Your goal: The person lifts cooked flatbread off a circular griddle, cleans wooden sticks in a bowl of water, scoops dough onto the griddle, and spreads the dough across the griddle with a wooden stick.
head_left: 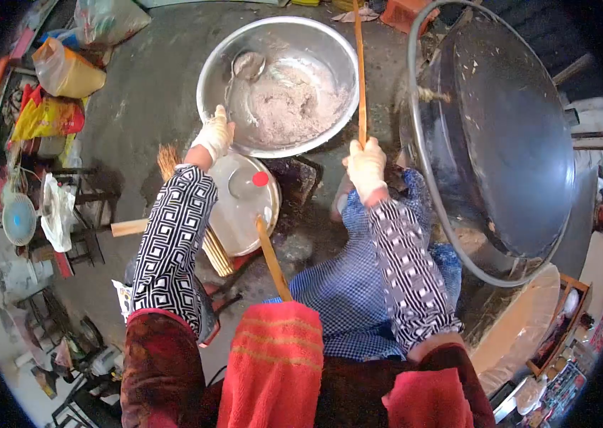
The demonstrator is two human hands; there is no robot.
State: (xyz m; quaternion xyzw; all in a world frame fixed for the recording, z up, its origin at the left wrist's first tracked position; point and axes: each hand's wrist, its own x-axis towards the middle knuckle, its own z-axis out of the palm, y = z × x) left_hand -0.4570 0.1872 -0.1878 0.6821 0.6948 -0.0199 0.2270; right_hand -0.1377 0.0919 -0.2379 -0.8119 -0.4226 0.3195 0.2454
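A wide metal basin (pixel 210 68) holds a pale pinkish-grey, pasty or powdery mass. Inside it, a metal ladle (pixel 249 65) leans on the wall, its handle pointing down toward my fingers. My left hand (pixel 213 135), in a pale glove, is closed at the basin's near-left rim. My right hand (pixel 366 168), also gloved, wraps round a long, thin wooden stick (pixel 361 78) that rises past the basin's right side. Below the basin sits a round whitish bucket or lid (pixel 227 221) with a red spot, a second wooden stick (pixel 273 257) lying across its edge.
At right stands a large dark round pan (pixel 515 135) inside a metal hoop (pixel 438 214). A broom (pixel 168 160) lies behind my left forearm. Sacks (pixel 66 68), a fan (pixel 19 220) and stools line the left. A large plastic-lined tub (pixel 522 324) is at lower right.
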